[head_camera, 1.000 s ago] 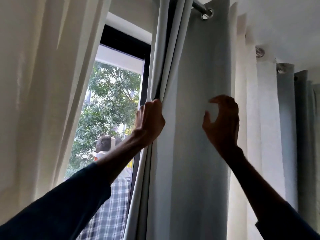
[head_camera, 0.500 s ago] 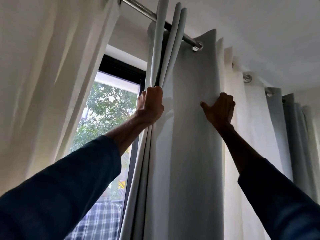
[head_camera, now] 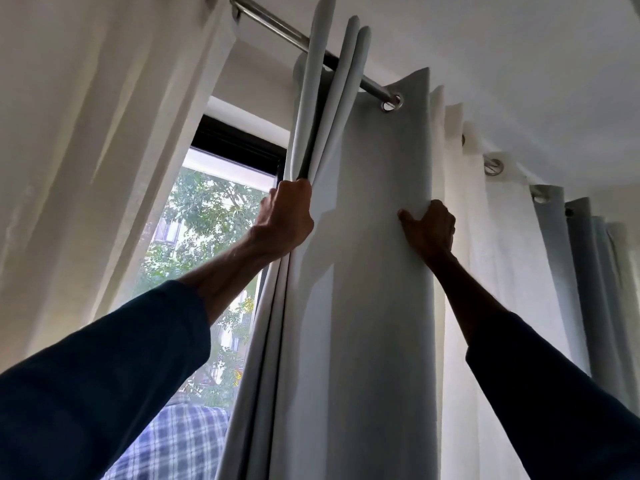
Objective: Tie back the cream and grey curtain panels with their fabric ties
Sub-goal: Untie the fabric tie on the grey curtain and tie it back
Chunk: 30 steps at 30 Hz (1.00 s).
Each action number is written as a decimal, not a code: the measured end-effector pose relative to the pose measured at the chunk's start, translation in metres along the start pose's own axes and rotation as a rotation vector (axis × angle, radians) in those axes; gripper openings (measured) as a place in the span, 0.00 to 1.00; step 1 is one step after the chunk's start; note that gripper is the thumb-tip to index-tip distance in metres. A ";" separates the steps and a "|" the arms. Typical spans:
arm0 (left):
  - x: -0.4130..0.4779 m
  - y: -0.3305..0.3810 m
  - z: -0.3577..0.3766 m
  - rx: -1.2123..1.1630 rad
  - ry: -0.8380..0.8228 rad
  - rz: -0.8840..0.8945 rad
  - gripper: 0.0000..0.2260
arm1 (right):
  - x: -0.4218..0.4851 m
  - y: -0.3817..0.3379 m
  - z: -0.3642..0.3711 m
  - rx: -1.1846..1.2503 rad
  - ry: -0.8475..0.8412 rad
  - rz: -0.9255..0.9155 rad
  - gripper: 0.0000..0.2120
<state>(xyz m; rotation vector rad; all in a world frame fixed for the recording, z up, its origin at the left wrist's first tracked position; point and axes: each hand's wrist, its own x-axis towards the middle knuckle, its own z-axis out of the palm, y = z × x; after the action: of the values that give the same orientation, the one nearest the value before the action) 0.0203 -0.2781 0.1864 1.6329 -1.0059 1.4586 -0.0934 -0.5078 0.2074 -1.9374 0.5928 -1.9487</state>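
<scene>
Your left hand [head_camera: 287, 216] is still clenching the bunched leading folds of the pale grey eyelet curtain panel [head_camera: 374, 306], as it was a second ago. Your right hand [head_camera: 429, 226] was then hovering off the cloth with its fingers hooked in the air; now it is lying against the panel's right-hand fold — thumb spreading across the face, fingers curling round the edge and grasping it. The view is tipping higher than before, so more of the shiny metal curtain rod [head_camera: 273, 27] is showing, running from the upper left down to the silver eyelet ring [head_camera: 391, 103] where the grey panel is hanging. That panel is hanging between two cream pieces. A broad cream fabric curtain panel [head_camera: 86, 133] is falling down the left side, well apart from your left hand, and a narrower cream pleated panel [head_camera: 502, 271] is sitting right against the fold your right hand is holding. Open room is lying to the left only — the gap of black-framed window [head_camera: 235, 136] between the left cream panel and the gathered grey folds, with green trees behind the glass. To the right, further cream and grey pleats are crowding along the rod. A blue-and-white checked cloth [head_camera: 173, 441] is showing low in that gap, just below your dark blue left sleeve [head_camera: 104, 393].
</scene>
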 end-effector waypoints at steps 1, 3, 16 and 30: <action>0.000 0.001 0.001 -0.001 0.002 0.003 0.08 | 0.001 -0.002 0.000 -0.003 0.039 -0.018 0.23; -0.001 0.004 0.001 0.007 -0.008 0.001 0.06 | 0.000 -0.007 0.002 -0.021 0.102 -0.094 0.17; 0.001 0.008 -0.001 0.016 -0.091 -0.040 0.06 | -0.023 -0.068 0.032 -0.106 0.043 -0.395 0.14; 0.000 0.000 -0.005 -0.053 -0.094 -0.048 0.11 | -0.056 -0.123 0.046 0.414 0.074 -0.407 0.15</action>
<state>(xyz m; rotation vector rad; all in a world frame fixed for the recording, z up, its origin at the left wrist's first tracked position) 0.0182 -0.2741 0.1866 1.6896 -1.0408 1.3232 -0.0392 -0.3764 0.2216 -1.8202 -0.2027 -2.1667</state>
